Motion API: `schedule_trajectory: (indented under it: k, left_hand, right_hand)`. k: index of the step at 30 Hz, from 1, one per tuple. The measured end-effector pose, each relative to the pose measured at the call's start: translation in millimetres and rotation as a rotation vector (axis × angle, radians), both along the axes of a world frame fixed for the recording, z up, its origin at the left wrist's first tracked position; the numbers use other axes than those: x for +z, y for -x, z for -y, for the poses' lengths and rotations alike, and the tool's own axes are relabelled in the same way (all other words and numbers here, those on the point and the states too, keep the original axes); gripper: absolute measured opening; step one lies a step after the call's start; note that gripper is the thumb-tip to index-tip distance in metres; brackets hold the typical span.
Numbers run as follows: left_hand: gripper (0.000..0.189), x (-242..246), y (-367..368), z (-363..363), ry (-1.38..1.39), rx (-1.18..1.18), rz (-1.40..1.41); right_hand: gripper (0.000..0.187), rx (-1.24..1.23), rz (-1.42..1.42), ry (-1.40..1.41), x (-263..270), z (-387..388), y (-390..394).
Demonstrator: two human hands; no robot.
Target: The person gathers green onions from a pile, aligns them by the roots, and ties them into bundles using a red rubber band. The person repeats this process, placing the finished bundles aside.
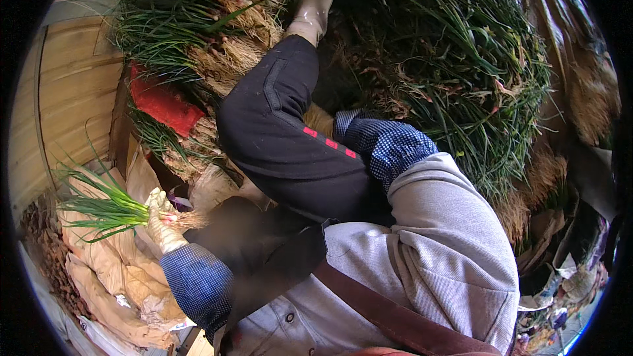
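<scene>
My left hand (160, 220), in a pale, soiled glove, grips a small bunch of green onion-like seedlings (116, 207) near the base. The leaves point left and the pinkish bulbs and tan roots point right. My right arm, with a blue checked sleeve cover (390, 143), reaches up beside the bent leg in dark trousers (292, 153). Only a tan patch that looks like my right hand (319, 118) shows between cuff and trouser leg. Its fingers are hidden, so what it holds cannot be seen. A large heap of similar green plants (460, 59) lies beyond that arm.
Bunched plants with tan roots (222, 59) lie at the upper left, a red cloth or net (163, 101) among them. A beige boot (316, 2) stands between the piles. Crumpled brown sheeting (109, 267) lies at the lower left, beside a wooden panel (74, 89). More rooted bunches (544, 173) lie right.
</scene>
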State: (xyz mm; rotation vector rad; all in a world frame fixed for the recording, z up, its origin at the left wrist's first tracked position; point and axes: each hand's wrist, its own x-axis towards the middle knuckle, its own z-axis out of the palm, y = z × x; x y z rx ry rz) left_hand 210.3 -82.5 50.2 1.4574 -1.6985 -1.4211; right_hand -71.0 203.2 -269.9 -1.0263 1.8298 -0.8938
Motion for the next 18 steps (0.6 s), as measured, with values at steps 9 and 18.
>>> schedule_trajectory:
  k: [9, 18]
  left_hand:
    - [0.026, -1, 38, -44, -0.012, 0.112, 0.176]
    - [0.019, -5, 49, -65, 0.026, 0.091, 0.327]
  right_hand:
    - [0.075, 0.029, 0.023, -0.153, 2, 10, 23]
    - [0.076, 0.427, -0.072, -0.385, 27, -38, 18]
